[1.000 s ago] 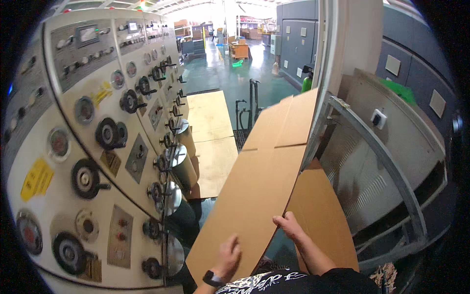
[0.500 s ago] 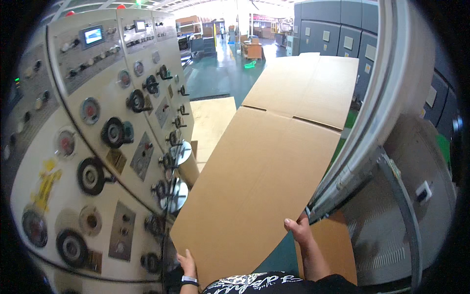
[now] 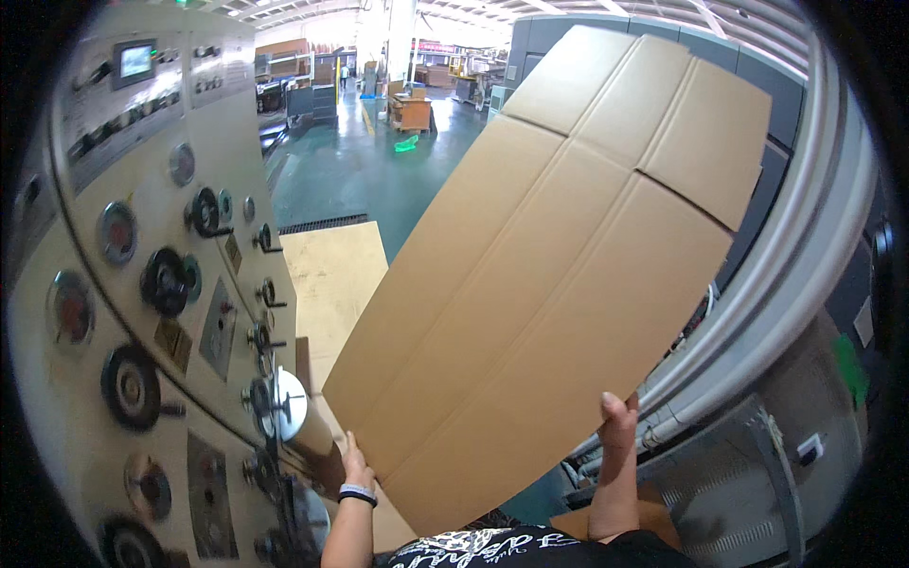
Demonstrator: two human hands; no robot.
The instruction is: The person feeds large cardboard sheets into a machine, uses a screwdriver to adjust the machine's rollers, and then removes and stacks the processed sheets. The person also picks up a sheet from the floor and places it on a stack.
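A large brown cardboard sheet (image 3: 502,312) is held tilted in front of me, its far end raised. Lengthwise crease lines run along it, and slots split its far end into flaps (image 3: 715,137). My left hand (image 3: 356,466), with a band on the wrist, grips the near left edge; some of its fingers are hidden. On the near right edge, my right hand (image 3: 619,422) has its thumb on the upper face, and the other fingers are mostly hidden behind the board.
A machine panel (image 3: 142,275) with handwheels and gauges stands close on the left. White rolls (image 3: 292,402) sit low beside it. Thick curved pipes (image 3: 805,275) and a grey housing (image 3: 748,492) flank the right. A pale board (image 3: 331,275) lies ahead, before the green floor (image 3: 350,180).
The cardboard's far end has risen, and its lengthwise creases and several flaps now show. Both hands remain on its edges, the right one higher. My view has turned somewhat right.
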